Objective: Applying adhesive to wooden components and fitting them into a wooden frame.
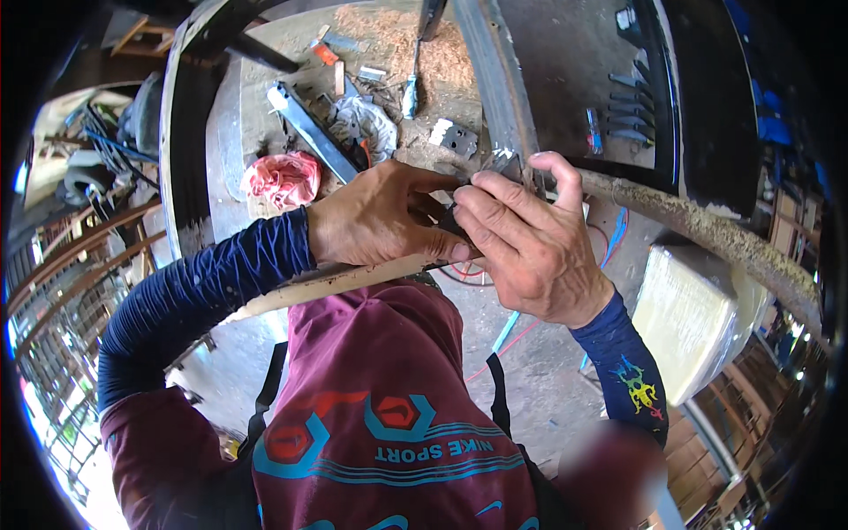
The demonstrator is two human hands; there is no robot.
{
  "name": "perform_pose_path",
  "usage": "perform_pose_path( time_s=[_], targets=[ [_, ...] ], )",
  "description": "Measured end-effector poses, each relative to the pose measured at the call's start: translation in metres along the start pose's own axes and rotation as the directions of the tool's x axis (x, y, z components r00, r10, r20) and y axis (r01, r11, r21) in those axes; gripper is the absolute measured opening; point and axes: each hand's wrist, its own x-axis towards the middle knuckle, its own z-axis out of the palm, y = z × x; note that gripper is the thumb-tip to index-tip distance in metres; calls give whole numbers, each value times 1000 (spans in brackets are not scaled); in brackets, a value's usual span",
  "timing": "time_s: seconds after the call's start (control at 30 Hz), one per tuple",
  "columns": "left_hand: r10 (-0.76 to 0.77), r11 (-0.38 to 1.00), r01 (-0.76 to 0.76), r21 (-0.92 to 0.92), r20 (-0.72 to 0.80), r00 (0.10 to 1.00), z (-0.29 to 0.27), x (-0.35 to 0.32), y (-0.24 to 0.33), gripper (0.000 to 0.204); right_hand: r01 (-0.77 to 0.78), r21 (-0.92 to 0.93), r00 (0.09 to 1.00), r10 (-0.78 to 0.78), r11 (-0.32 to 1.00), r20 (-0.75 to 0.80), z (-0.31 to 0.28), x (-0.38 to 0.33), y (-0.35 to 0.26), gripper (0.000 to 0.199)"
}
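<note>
Head view, looking down on both hands meeting over a small dark object (452, 223) at the near edge of the tabletop (530, 53). The left hand (375, 216) was curled, its fingers and thumb closed round the dark object from the left; the right hand (530, 243) was likewise bent, its fingertips (477, 190) pinching the same object from the right, index finger hooked over a rough, crusted curved bar (707, 225) that ran off toward the right edge. The object itself was mostly hidden by the fingers, so its kind could not be told. Directly beneath the hands lay a pale flat strip (344, 281), slanting toward the lower left. Both forearms wore dark blue sleeves (203, 291). Farther back on the tabletop lay a pink crumpled rag (283, 177), a grey rag (371, 124), a long dark metal bar (314, 132), a small grey perforated plate (458, 139) and a spread of sawdust (397, 40) toward the far edge. A grey metal beam (499, 79) ran from the far edge down to the hands
</note>
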Motion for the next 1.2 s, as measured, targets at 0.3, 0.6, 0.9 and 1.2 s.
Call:
perform_pose_path(
  time_s=[0.3,0.6,0.9,1.2],
  targets=[
    [-76,964,61,-260,-46,996,6,5,22,45,-115,60,993,117,992,-22,-3,2,0,31],
    [-106,994,109,21,-114,988,0,7,22,43,-295,280,820,392,914,-417,3,-46,-11,86],
    [-146,989,148,15,-102,984,0,13,27,46,-400,634,574,720,662,-391,70,-88,-48,44],
    [-183,983,182,-11,-72,981,-1,22,37,44,-408,576,657,666,709,-353,60,-85,-31,42]
  ],
)
